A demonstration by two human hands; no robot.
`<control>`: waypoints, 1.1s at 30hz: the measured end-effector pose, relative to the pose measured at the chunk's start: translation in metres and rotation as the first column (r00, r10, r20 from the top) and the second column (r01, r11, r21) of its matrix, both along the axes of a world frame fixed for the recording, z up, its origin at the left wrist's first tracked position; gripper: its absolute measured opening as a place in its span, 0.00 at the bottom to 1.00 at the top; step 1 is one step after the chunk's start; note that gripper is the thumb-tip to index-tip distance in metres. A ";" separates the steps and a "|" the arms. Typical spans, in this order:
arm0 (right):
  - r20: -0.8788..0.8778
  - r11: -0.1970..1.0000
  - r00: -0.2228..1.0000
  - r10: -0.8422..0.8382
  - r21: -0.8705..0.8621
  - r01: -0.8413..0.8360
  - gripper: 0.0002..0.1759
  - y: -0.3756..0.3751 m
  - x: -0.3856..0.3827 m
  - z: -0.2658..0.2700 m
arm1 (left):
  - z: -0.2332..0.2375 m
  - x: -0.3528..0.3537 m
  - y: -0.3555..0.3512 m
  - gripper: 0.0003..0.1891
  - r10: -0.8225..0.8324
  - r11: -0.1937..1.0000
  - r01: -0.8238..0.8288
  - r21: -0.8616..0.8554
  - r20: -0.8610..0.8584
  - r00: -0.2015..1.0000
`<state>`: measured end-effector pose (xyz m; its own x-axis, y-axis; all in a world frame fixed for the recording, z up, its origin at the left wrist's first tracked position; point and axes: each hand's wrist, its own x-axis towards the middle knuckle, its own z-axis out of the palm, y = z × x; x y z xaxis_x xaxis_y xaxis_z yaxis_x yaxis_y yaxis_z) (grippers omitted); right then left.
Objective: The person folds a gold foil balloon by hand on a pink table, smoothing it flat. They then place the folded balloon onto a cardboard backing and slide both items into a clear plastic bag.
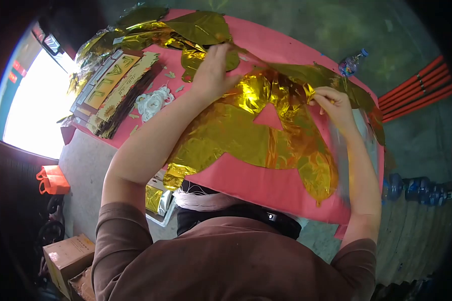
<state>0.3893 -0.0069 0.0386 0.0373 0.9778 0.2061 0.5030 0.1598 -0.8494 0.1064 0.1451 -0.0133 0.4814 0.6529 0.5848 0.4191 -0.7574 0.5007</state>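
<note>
gold foil piece (223, 134) fans bodyward from right fingers (328, 94) pinching its crinkled edge; left fingers (216, 56) beyond it, grip: can't tell.

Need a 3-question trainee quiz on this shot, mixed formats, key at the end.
1. Multiple choice: what is the right grip pinching?
A) A bottle
B) Gold foil
C) An orange bag

2. True or false: the foil completely covers the pink tabletop.

3. Fill in: the white string lies between the cards and the person's ___ arm.

Key: 1. B; 2. False; 3. left
</note>
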 end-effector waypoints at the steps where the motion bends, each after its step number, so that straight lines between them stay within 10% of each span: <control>1: -0.007 1.000 1.000 -0.006 0.007 0.006 0.06 -0.007 -0.002 -0.003 | 0.005 0.001 -0.001 0.39 0.009 0.985 -0.037 0.167 0.161 0.987; 7: 0.136 0.994 0.986 0.097 0.027 -0.102 0.08 -0.030 -0.006 -0.011 | 0.029 -0.013 0.000 0.36 -0.026 0.894 -0.013 0.448 0.081 0.996; 9: 0.154 0.991 0.984 0.093 0.076 -0.106 0.08 -0.034 -0.008 -0.011 | 0.033 -0.023 0.000 0.28 -0.164 0.790 0.241 0.563 -0.184 0.969; 14: 0.096 0.996 0.993 0.075 0.051 -0.080 0.09 -0.045 -0.009 -0.017 | 0.035 -0.038 -0.044 0.28 -0.344 0.937 0.340 -0.085 -0.050 0.937; 19: 0.007 0.998 0.998 0.060 0.018 -0.060 0.08 -0.052 -0.012 -0.031 | 0.036 -0.060 -0.067 0.33 -0.303 0.952 0.303 -0.047 -0.300 0.905; 26: 0.087 0.997 0.994 0.070 0.028 -0.072 0.07 -0.058 -0.023 -0.035 | 0.050 -0.064 -0.088 0.14 -0.375 0.926 0.333 -0.179 -0.324 0.869; 33: 0.596 0.971 0.772 0.222 -0.208 -0.118 0.10 -0.080 -0.028 -0.009 | 0.070 -0.061 -0.149 0.13 -0.514 0.854 0.503 -0.132 -0.363 0.778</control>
<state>0.3618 -0.0866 0.0298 -0.2156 0.9763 -0.0214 0.9000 0.1901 -0.3924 0.0453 -0.0042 0.0566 0.9235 0.2640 0.2784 0.1343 -0.9022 0.4100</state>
